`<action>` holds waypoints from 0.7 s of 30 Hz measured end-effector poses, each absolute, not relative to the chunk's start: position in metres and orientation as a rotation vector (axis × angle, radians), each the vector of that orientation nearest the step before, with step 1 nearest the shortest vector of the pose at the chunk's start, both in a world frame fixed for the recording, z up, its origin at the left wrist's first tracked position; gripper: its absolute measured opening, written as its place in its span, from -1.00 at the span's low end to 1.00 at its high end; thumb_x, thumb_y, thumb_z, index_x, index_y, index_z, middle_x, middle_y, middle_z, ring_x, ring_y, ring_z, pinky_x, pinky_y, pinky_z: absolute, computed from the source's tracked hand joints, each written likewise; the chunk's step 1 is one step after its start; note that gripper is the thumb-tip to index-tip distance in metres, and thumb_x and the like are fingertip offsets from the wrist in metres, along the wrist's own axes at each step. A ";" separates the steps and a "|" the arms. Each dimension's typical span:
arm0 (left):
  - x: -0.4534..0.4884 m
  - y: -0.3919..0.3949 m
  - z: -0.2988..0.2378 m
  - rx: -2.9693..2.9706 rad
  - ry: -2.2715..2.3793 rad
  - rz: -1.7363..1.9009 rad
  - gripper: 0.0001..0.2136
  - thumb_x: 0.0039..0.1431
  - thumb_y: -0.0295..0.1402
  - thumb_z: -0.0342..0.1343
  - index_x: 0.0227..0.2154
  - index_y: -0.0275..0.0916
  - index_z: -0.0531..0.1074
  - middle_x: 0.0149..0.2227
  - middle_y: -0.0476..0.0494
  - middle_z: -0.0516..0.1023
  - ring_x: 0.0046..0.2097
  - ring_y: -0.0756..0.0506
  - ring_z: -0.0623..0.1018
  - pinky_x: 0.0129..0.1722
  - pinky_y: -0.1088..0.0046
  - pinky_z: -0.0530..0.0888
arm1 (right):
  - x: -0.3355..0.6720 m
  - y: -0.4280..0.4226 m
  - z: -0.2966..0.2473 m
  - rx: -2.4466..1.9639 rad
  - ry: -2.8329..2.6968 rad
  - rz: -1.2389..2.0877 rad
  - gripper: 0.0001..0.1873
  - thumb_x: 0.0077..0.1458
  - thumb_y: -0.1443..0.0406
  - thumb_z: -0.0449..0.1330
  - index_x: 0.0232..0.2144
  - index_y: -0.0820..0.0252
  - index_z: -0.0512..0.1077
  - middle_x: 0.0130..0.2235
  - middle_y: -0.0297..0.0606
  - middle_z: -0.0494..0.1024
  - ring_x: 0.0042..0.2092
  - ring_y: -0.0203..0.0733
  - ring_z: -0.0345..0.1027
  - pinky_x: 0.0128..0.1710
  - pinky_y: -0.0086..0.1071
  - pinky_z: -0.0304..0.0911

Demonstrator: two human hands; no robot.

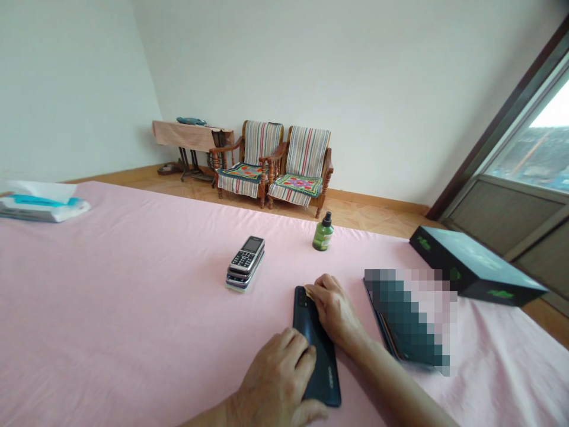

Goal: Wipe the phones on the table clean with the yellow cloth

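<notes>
— So, where does the dark smartphone (322, 362) lie?

— Flat on a pink sheet (111, 296), back facing up. Its shell is thin, smooth and slightly glossy, with pale lettering near the lower end.

— And the hands?

— The left hand (272, 379) lies across the phone's lower half, its fingers (290, 347) released and flat, pressing from above. The right hand (335, 311) sits at the top end, its fingers (316, 289) bent against the edge. Whether they truly grip cannot be told. A tiny gold sliver shows there, too small to name.

— Is that a sound way to work?

— Yes. A flat palm steadies the slick shell, leaving the other fingertips free at the edge.

— What lies around it?

— Just beyond the phone, a keypad phone (245, 258) tops a stack of handsets, and farther on stands a green bottle (323, 234) with a black cap. To the phone's right are a pixelated flat object (409, 314) and a black box (473, 267) with green print.
</notes>
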State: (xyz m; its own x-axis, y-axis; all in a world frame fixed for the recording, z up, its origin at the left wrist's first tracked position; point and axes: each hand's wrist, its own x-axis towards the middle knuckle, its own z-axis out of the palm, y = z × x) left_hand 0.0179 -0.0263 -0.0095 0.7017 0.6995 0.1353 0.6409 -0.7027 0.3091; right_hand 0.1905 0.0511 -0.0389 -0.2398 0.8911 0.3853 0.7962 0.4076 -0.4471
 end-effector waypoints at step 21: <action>0.019 -0.026 -0.004 2.473 1.070 0.362 -0.51 -0.04 -0.23 0.41 -0.06 -0.27 0.43 -0.07 -0.18 0.47 -0.03 -0.26 0.39 0.03 0.15 0.39 | 0.205 -0.041 -0.027 -1.353 -2.234 0.348 -0.70 0.15 0.53 -0.05 -0.24 0.19 0.42 -0.29 -0.15 0.42 -0.29 -0.14 0.34 -0.32 -0.32 0.32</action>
